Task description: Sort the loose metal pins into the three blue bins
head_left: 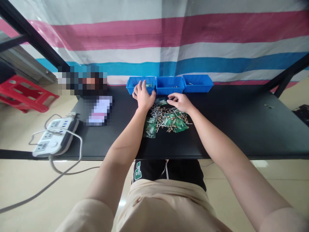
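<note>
My left hand [144, 97] is at the front of the left blue bin [128, 86], its fingers spread apart over the rim and nothing visible in them. Small green packets [149, 85] lie inside that bin. Above the far side of a heap of loose metal screws or pins [158, 115], my right hand [181, 101] reaches inward with thumb and fingers apart. A small green-tinted plastic packet [161, 101] lies between the two hands. More green plastic packets [176, 121] are mixed into the heap, and another packet [150, 129] rests at its left front.
A middle blue bin [169, 87] and a right blue bin [198, 84], each with a few small pieces, continue the row. On the black table [231, 129] are a blurred-out phone-like object [100, 111] and a white power strip [54, 137] with cables. A red stool [26, 93] stands left.
</note>
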Motion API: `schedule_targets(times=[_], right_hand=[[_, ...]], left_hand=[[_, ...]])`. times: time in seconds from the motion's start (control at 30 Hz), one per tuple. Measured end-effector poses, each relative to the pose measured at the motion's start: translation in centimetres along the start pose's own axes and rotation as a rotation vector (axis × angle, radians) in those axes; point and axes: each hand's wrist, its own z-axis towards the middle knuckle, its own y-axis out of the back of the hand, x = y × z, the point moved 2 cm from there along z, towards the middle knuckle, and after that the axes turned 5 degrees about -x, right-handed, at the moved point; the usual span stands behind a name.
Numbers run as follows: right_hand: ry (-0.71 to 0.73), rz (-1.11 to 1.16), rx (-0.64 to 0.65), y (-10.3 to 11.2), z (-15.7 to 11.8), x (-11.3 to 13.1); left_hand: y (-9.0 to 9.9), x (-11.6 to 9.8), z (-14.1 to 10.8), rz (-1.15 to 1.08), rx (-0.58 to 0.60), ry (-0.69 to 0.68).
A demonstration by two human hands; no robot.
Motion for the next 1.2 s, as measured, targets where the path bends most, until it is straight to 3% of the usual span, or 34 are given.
schedule_targets(times=[0.17, 0.43, 0.63, 0.77, 0.97, 1.2], right_hand=[[0.023, -0.059, 0.003, 0.0, 0.0, 0.2], [0.026, -0.075, -0.004, -0.1, 0.1, 0.1], [0.015, -0.084, -0.01, -0.1, 0.1, 0.2], [0.002, -0.088, -0.008, -0.1, 0.1, 0.3], [0.007, -0.088, -0.021, -0.2, 0.1, 0.2], [0.028, -0.075, -0.036, -0.3, 0.2, -0.1]], left_hand=[[0.2, -0.1, 0.1, -0.036, -0.033, -0.068], [-0.7, -0.3, -0.2, -0.225, 0.197, -0.345], [-1.2, 0.0, -0.4, -0.067, 0.375, -0.402], [-1.4, -0.1, -0.5, -0.003, 0.427, -0.435], [-1.7, -0.2, -0.5, -0.107, 0.468, -0.47], [-1.7, -0.5, -0.6, -0.319, 0.437, -0.419]])
